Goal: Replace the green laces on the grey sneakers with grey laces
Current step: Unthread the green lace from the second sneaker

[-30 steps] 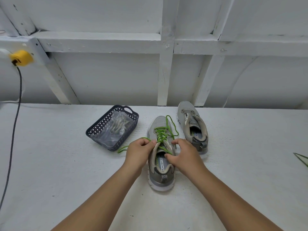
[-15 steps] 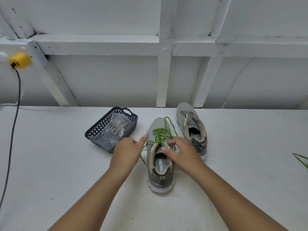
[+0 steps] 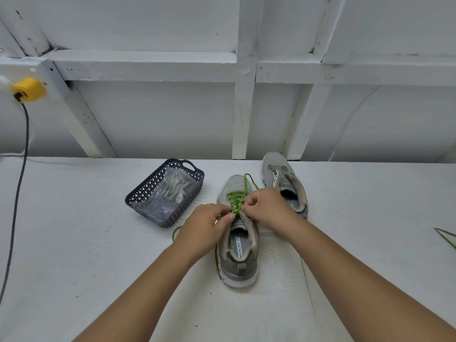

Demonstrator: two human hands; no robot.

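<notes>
Two grey sneakers on the white counter [image 3: 74,243], toes pointing away from the camera. Near sneaker [image 3: 238,243] sits centre, heel toward the viewer, insole print reading "MEMORY FOAM" partly visible. One green lace [image 3: 237,197] is threaded across its upper eyelets; one loose end loops past the toe, another trails down the sneaker's left side onto the counter.

Far sneaker [image 3: 283,181] stands just beside the near one, to its right and further back. No lace visible in it; tongue and eyelets bare.

Two hands, both at the near sneaker's lacing. Left hand [image 3: 204,228]: fingers curled, thumb and fingertips closed at the lace by the tongue; the exact strand pinched is hidden under the fingers. Right hand [image 3: 266,208]: fingers curled, pinching the green lace at the middle crossings. The two hands are nearly touching over the tongue.

One dark lattice basket [image 3: 138,196] with a cut-out handle, left of the near sneaker and apart from it. Inside: one clear plastic bag [image 3: 170,193] holding pale grey laces; count of laces cannot be told.

One yellow plug [image 3: 29,89] at far left on the white wall frame, one dark cable [image 3: 17,193] hanging from it.
</notes>
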